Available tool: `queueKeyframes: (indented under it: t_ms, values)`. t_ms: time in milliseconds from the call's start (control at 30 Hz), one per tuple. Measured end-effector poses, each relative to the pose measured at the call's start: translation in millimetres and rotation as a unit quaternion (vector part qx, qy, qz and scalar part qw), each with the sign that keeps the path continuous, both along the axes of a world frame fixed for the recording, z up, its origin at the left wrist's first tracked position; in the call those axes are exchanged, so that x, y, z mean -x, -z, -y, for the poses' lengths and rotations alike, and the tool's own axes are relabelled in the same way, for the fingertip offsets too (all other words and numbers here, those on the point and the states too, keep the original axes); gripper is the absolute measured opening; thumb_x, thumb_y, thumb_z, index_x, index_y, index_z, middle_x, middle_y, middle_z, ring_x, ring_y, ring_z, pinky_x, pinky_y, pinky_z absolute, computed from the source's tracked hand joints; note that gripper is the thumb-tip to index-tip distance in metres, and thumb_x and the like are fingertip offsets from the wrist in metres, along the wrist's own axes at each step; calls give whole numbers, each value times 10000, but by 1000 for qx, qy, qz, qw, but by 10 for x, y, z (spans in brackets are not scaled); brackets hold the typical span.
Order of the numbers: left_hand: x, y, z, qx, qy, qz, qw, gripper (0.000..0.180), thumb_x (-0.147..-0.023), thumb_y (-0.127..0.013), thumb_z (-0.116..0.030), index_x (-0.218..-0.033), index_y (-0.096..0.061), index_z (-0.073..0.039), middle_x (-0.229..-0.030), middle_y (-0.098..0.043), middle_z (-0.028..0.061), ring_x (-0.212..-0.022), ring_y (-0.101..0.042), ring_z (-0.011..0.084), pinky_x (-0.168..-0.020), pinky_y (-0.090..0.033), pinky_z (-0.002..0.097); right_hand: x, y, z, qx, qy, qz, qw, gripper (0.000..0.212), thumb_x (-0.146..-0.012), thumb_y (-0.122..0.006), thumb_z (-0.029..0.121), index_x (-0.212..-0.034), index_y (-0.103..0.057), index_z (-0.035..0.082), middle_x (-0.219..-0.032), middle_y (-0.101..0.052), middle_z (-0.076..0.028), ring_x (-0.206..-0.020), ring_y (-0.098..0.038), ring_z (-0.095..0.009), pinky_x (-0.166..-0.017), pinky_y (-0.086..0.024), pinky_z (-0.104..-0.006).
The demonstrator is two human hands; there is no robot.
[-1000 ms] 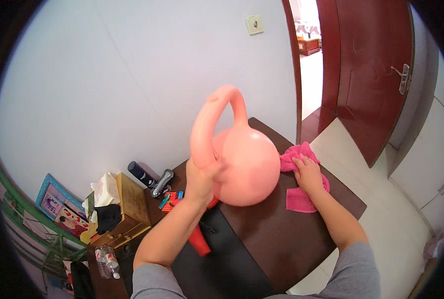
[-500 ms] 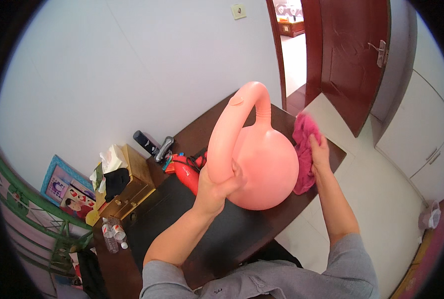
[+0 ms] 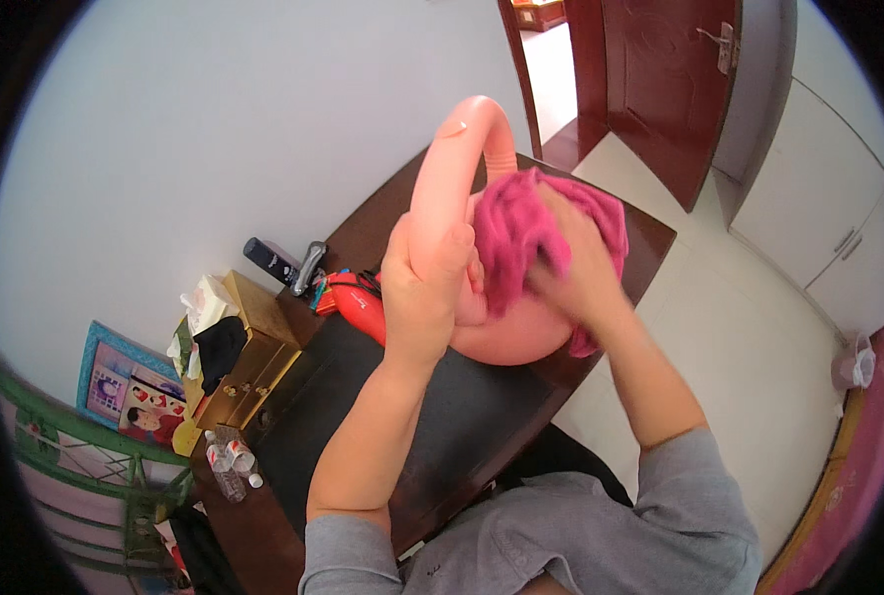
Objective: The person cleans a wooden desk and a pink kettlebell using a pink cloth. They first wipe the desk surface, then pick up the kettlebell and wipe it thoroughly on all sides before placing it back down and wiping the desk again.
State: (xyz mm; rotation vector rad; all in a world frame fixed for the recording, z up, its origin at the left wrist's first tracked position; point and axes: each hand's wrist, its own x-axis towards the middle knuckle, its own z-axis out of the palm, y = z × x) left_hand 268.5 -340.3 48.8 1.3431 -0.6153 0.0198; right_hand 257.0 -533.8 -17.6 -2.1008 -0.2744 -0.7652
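Observation:
A round, salmon-pink, smooth vessel (image 3: 506,344) with a thick looped handle (image 3: 446,174), much like a watering can, is held up over the dark desk. My left hand (image 3: 420,293) is wrapped round the lower part of the loop. Against the upper right side of the round body lies a bright pink cloth (image 3: 506,238), bunched under my right hand (image 3: 579,263). That hand is blurred by motion, its fingers partly hidden in the folds. The cloth covers much of the body.
On the dark wooden desk (image 3: 650,233) lie a black mat (image 3: 363,416), a red pouch-like item (image 3: 360,309), a black bottle (image 3: 268,260) and clear plastic bottles (image 3: 229,464). A gold drawer box (image 3: 263,342) with tissues stands left. Beyond are a wall and an open brown door (image 3: 670,89).
My right hand has brought the cloth from beside the vessel onto its body. The left hand keeps hold of the loop; the vessel sits higher in the view, and the view has shifted.

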Motion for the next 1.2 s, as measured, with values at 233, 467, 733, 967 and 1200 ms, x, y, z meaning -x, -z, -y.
queueKeyframes:
  t_ms: [233,467,733,967,1200]
  values:
    - [3,73,111,29,-4,-6,1000,401,-1008,-636,-326,-1186,-569,27,-688,-565,80,-608,-546,171,-590,-436,307,-745,775,887,-516,-201,-311,773,716,-1014,-565,598,-1481,-544,56,-1428,-616,-132,-1290,-601,-233,-1073,-496,-382]
    - [-51,384,13,109,25,38,993,327,-977,-673,-186,-1186,-534,25,-800,-621,59,-651,-598,143,-661,-508,294,29,1439,133,-667,-98,-152,723,788,-1066,-366,657,-1583,-385,62,-1585,-468,-107,-1408,-499,-249,-1166,-417,-421]
    - [308,564,449,-16,-162,129,978,543,-848,-808,-147,-1295,-535,-3,-1172,-643,98,-1063,-644,202,-920,-531,357,841,1535,-350,-169,14,38,985,526,-1065,-585,284,-1488,-457,-1,-1473,-522,-87,-1388,-459,-274,-1171,-354,-412]
    - [475,448,471,-54,-65,148,985,548,-985,-682,-264,-1396,-457,21,-1296,-584,158,-1185,-588,255,-992,-474,388,850,273,28,-479,-128,152,855,518,-1015,-654,341,-1411,-518,36,-1391,-565,-75,-1273,-555,-242,-1100,-460,-426]
    - [773,268,-203,-12,-227,285,931,523,-1122,-387,-337,-1488,-410,35,-1502,-457,145,-1267,-506,212,-1055,-399,371,463,-1254,-367,139,-61,91,984,391,-866,-737,253,-1207,-711,62,-1423,-563,-278,-1313,-551,-435,-1105,-462,-456]
